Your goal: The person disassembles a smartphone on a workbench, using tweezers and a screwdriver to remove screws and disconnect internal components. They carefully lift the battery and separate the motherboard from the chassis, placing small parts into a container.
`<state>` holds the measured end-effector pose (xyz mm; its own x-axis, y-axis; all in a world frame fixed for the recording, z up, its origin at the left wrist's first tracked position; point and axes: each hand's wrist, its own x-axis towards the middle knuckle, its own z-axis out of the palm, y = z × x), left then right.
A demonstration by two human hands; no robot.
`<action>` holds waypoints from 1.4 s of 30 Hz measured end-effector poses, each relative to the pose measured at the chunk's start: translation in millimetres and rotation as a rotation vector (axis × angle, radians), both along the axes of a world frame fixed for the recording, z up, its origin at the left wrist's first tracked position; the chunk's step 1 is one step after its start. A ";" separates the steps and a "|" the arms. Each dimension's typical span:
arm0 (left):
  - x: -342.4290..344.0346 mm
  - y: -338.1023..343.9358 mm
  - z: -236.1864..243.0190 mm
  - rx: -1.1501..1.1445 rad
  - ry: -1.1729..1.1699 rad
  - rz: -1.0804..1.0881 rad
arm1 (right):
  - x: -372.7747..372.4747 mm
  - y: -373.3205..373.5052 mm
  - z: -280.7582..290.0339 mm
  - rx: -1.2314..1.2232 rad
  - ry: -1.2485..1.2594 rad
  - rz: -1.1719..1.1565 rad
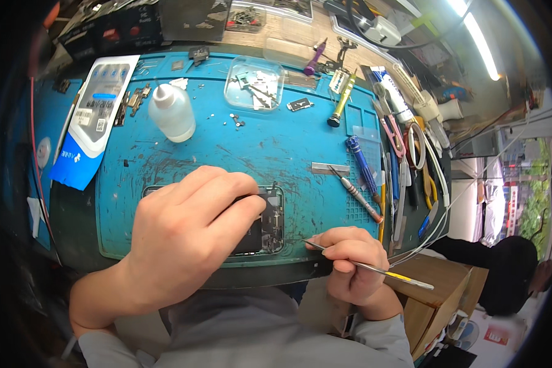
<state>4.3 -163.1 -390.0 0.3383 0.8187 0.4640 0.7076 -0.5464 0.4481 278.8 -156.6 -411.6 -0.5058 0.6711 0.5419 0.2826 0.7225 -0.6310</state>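
My left hand (190,230) is over an opened phone (267,227) with black internal parts, lying crosswise on the blue mat (122,221). Its fingertips are bent together near the phone's upper middle; what they grip, if anything, is hidden. My right hand (356,260), right of the phone, holds a thin metal tool (405,279) with a yellow section, its tip pointing left toward the phone's edge.
A clear squeeze bottle (172,116), a blue-and-white package (95,116) and a tray of small parts (254,86) lie farther back. Screwdrivers (363,172), scissors (394,132) and other tools crowd the mat's right side. A wooden cabinet (441,276) stands at the lower right.
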 end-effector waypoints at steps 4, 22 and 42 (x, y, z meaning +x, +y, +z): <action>1.5 3.0 1.2 0.003 -0.001 -0.011 | 3.1 -4.5 -5.9 -0.043 0.085 -0.036; 1.9 8.3 1.6 0.042 0.024 -0.018 | -2.2 1.9 4.1 0.032 0.018 0.000; 0.8 7.8 3.4 -0.004 -0.008 -0.049 | -3.0 3.0 1.6 0.026 0.070 -0.008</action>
<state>5.2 -155.3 -386.6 0.3740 0.8033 0.4634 0.6762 -0.5782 0.4565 275.8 -153.5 -410.0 -0.4608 0.6600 0.5934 0.2439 0.7370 -0.6303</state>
